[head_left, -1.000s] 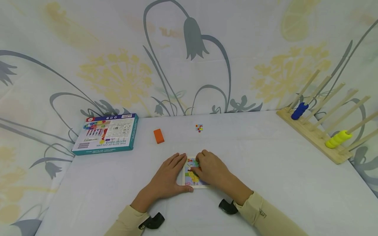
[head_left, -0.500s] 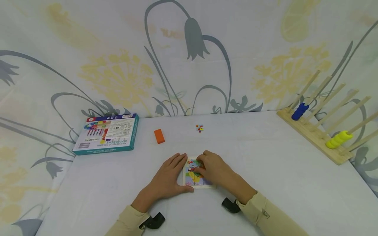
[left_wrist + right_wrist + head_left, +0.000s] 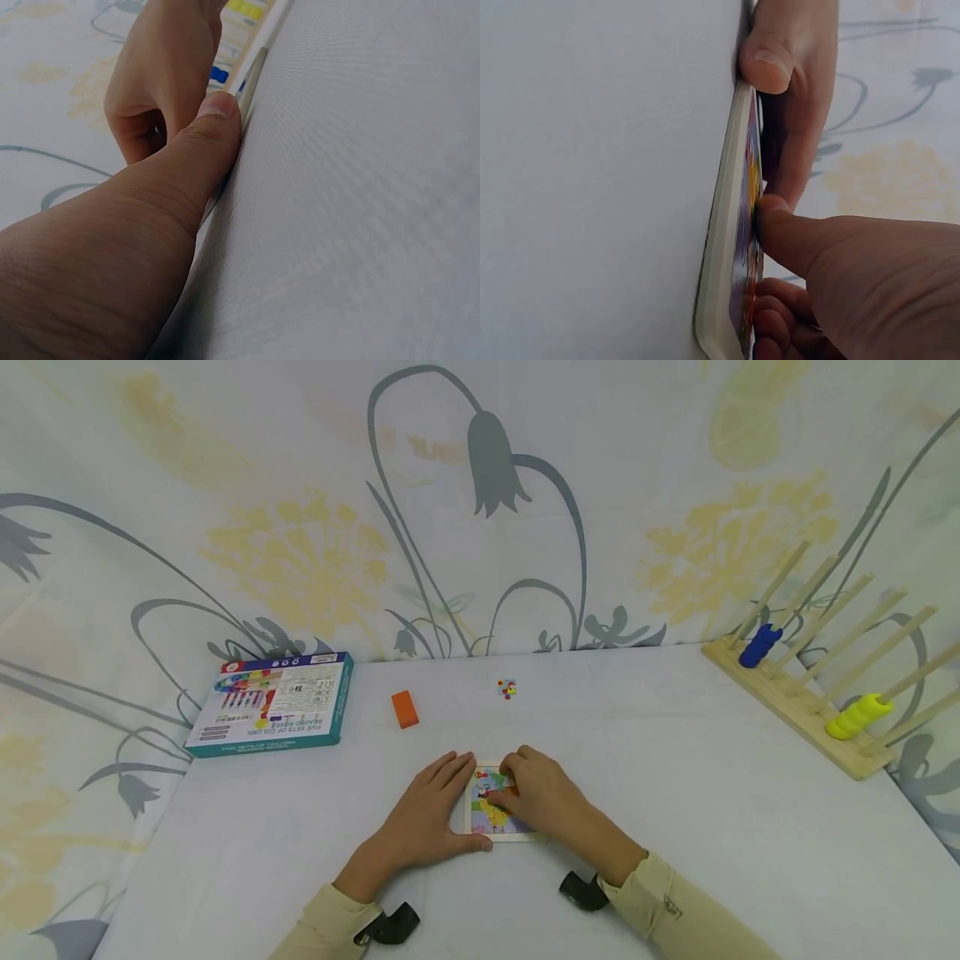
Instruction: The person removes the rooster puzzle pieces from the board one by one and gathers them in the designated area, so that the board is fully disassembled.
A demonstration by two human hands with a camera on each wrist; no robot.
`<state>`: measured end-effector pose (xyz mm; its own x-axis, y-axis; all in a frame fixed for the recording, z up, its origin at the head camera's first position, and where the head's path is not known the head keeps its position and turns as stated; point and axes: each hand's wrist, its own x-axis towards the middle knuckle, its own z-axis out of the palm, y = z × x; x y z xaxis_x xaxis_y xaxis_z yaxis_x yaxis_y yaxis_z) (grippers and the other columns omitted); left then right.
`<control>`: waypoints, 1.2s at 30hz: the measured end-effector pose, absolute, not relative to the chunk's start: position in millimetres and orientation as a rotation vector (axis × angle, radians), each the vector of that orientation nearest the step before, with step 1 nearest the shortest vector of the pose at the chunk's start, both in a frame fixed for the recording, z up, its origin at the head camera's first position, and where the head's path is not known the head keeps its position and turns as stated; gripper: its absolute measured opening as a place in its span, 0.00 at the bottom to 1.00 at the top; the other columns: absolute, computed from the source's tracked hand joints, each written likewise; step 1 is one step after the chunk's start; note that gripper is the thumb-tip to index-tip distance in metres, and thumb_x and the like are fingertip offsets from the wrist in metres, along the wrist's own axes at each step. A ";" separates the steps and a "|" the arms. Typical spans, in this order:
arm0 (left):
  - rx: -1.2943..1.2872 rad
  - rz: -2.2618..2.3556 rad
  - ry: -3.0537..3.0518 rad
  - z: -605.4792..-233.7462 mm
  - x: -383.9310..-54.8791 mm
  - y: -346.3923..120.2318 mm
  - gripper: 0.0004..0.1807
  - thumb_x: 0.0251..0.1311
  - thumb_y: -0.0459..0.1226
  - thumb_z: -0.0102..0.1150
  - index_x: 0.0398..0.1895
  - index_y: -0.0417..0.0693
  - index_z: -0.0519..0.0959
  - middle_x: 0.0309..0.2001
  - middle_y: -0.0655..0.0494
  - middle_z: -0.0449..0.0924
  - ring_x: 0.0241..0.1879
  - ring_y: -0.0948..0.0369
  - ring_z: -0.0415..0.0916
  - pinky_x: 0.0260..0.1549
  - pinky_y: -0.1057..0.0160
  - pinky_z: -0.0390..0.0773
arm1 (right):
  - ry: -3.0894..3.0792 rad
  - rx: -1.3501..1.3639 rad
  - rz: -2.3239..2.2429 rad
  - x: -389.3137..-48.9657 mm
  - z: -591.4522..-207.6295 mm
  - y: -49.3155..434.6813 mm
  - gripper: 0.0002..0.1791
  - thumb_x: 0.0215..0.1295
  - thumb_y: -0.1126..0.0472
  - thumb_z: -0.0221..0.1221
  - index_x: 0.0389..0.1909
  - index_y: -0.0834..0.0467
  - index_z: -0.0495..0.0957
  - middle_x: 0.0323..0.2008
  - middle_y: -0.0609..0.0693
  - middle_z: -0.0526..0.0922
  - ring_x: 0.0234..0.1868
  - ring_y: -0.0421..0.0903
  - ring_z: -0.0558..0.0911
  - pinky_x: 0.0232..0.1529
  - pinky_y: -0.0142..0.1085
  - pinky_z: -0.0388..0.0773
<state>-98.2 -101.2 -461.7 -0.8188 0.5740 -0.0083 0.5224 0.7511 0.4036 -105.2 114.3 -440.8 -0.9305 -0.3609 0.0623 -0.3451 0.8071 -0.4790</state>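
Note:
A small picture puzzle point(image 3: 491, 817) in a pale frame lies on the white table. My left hand point(image 3: 423, 814) braces it, straight fingers along its left side and thumb at the near left corner. In the left wrist view that thumb point(image 3: 214, 112) rests against the frame edge. My right hand point(image 3: 547, 793) is over the puzzle's right part, thumb and curled fingers pinching at a puzzle piece that the hand mostly hides. In the right wrist view the right thumb point(image 3: 776, 217) touches the puzzle's face point(image 3: 746, 232), with the curled fingers close beside it.
Beyond the puzzle lie an orange block point(image 3: 405, 709) and a small colourful puzzle piece point(image 3: 507, 688). A teal-edged box point(image 3: 273, 703) stands at back left. At right is a wooden peg rack point(image 3: 798, 706) with blue beads point(image 3: 761, 645) and yellow beads point(image 3: 858, 717).
The right hand has shifted slightly over the puzzle, its thumb moving a little across the picture. The left hand stays in place at the frame.

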 end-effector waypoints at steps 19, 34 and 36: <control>0.873 0.588 2.816 -462.0 -97.4 -100.5 0.61 0.50 0.69 0.67 0.81 0.46 0.57 0.81 0.53 0.56 0.81 0.49 0.50 0.78 0.44 0.57 | 2.985 -0.621 -0.706 -106.7 -441.5 117.8 0.15 0.66 0.55 0.68 0.44 0.62 0.83 0.35 0.48 0.78 0.32 0.38 0.73 0.36 0.32 0.79; 0.832 0.572 2.820 -463.5 -96.3 -100.8 0.63 0.49 0.70 0.68 0.81 0.46 0.56 0.81 0.53 0.56 0.81 0.49 0.49 0.78 0.44 0.57 | 2.940 -0.599 -0.845 -145.2 -434.9 160.2 0.16 0.67 0.57 0.67 0.50 0.62 0.83 0.38 0.49 0.80 0.37 0.41 0.78 0.41 0.36 0.81; 0.833 0.580 2.818 -463.8 -96.5 -100.0 0.63 0.48 0.70 0.68 0.81 0.46 0.56 0.81 0.53 0.56 0.81 0.49 0.49 0.78 0.44 0.57 | 2.960 -0.572 -0.873 -151.8 -436.6 167.9 0.15 0.67 0.57 0.66 0.50 0.62 0.84 0.38 0.50 0.81 0.38 0.43 0.79 0.43 0.37 0.81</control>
<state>-96.5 -100.0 -463.8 -0.8355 0.5487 -0.0298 0.4924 0.7716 0.4027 -151.8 167.9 -436.6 -0.9335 -0.3446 0.0991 -0.3432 0.7788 -0.5251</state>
